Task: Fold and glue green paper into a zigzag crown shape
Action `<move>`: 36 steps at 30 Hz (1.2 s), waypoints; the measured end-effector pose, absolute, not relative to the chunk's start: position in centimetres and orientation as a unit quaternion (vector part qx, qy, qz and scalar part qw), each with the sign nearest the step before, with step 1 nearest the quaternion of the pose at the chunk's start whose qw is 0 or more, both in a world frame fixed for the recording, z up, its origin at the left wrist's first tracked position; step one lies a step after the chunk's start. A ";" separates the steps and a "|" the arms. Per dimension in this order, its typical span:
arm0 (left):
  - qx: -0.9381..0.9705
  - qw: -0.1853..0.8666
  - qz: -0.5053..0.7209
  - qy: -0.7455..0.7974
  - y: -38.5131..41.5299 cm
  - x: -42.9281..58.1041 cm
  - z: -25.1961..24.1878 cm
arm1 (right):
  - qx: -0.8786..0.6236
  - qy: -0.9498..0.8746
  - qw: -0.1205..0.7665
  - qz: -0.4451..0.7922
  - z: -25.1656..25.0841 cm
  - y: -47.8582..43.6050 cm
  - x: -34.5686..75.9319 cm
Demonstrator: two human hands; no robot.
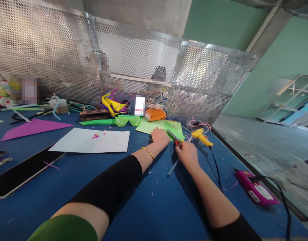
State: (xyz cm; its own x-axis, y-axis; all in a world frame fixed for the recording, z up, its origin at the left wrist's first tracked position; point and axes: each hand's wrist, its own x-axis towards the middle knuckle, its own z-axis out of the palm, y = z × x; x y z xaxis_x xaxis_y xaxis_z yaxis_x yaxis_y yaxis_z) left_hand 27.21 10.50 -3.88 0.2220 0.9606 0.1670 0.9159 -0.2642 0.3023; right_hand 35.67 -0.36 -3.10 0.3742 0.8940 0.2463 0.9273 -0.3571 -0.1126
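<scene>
My right hand [188,153] is closed around the red handles of a pair of scissors [172,134]. The blades point away to the left, over green paper [174,128]. Beside them, my left hand [161,136] rests at the near edge of this paper with its fingers curled on it; the fingertips are hidden. Just right of the scissors lies a yellow glue gun [202,136]. Green paper glasses [127,121] with small dots sit beyond my left hand, near an orange pouch [155,114].
White paper [93,140] with pink scraps, a purple sheet [38,128] and a black tablet-like panel [23,170] lie left. A magenta corded box [255,188] is right. Yellow paper glasses [113,105] and a lit phone [139,105] stand before the perforated metal screen [141,55].
</scene>
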 end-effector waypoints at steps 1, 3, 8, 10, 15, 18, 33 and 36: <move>0.774 0.071 0.158 0.609 10.9 27.0 -3.9 | -0.821 -0.554 0.119 -0.069 -3.1 -0.3 35.7; 0.767 0.072 0.153 0.619 11.7 26.7 -3.9 | -0.822 -0.553 0.121 -0.066 -3.1 -0.3 35.7; 0.801 0.060 0.153 0.576 14.2 26.1 -3.4 | -0.818 -0.561 0.110 -0.063 -2.4 -0.6 35.7; 0.832 0.054 0.151 0.532 15.6 26.3 -2.9 | -0.813 -0.570 0.100 -0.066 -2.0 -0.9 35.7; 0.922 0.062 0.087 0.372 18.9 28.6 -1.5 | -0.796 -0.598 0.060 -0.067 -1.8 -1.3 35.8; 0.955 0.072 0.016 0.287 20.0 30.4 -0.8 | -0.787 -0.612 0.037 -0.069 -2.1 -1.2 35.7; 0.946 0.147 -0.041 0.285 21.5 30.7 0.5 | -0.762 -0.641 0.000 -0.089 -2.3 -1.7 35.5; 0.933 0.171 0.023 0.315 22.0 29.1 1.3 | -0.761 -0.643 0.005 -0.090 -2.5 -1.6 35.5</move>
